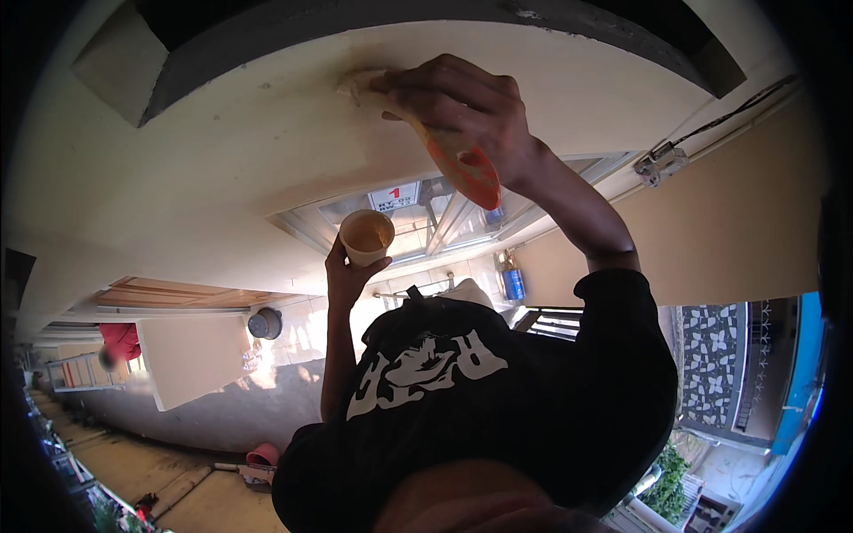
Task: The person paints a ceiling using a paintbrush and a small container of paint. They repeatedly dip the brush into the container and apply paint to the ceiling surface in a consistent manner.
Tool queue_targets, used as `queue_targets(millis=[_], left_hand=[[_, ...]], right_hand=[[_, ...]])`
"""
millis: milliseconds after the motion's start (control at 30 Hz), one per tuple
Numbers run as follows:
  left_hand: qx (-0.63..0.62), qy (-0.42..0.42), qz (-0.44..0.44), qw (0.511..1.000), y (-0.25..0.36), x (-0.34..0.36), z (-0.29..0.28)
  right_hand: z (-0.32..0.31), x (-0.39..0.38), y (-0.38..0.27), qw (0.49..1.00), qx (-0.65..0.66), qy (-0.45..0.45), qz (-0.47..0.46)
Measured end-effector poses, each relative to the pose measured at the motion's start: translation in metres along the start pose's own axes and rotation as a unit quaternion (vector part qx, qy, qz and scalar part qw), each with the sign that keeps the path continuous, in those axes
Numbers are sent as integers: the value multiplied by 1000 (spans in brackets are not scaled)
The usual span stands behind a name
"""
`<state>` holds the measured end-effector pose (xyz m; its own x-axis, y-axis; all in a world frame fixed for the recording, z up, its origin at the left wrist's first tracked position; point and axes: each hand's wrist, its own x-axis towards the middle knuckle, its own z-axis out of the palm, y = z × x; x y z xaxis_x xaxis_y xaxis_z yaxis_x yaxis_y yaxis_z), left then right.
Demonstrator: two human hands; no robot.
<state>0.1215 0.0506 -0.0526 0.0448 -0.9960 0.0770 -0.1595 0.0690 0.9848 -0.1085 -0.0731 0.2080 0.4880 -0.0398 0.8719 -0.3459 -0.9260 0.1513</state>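
Observation:
My right hand (475,107) is raised to the cream wall (267,115), its fingers closed round a paintbrush (475,182). The brush has an orange handle end, and its pale bristles press against the wall near a grey-brown, damp-looking patch. Lower and to the left, my left hand (352,280) grips a pale cup (366,240) from the side and below. Looking into the cup's mouth, I see cream-coloured residue on the inner wall; how much it holds I cannot tell.
A dark grey ledge (355,44) runs above the wall patch. Below is a glazed window (444,218) with a sign. An electrical fitting with a cable (662,164) is fixed at right. A blue canister (513,282), a dark pot (265,323) and a pink bucket (263,454) stand further off.

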Motion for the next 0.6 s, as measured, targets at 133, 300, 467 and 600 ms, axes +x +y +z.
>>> queue_targets(millis=[133, 300, 467, 600], left_hand=[[7, 9, 25, 1000, 1, -5, 4], [25, -6, -3, 1000, -12, -8, 8], [-31, -5, -60, 998, -18, -15, 8], [-17, -15, -32, 999, -12, -17, 1]], right_hand=[[-18, 30, -7, 982, -121, 87, -115], [7, 3, -13, 963, -182, 124, -156], [48, -94, -26, 987, -128, 17, -97], [56, -141, -48, 992, -96, -59, -62]])
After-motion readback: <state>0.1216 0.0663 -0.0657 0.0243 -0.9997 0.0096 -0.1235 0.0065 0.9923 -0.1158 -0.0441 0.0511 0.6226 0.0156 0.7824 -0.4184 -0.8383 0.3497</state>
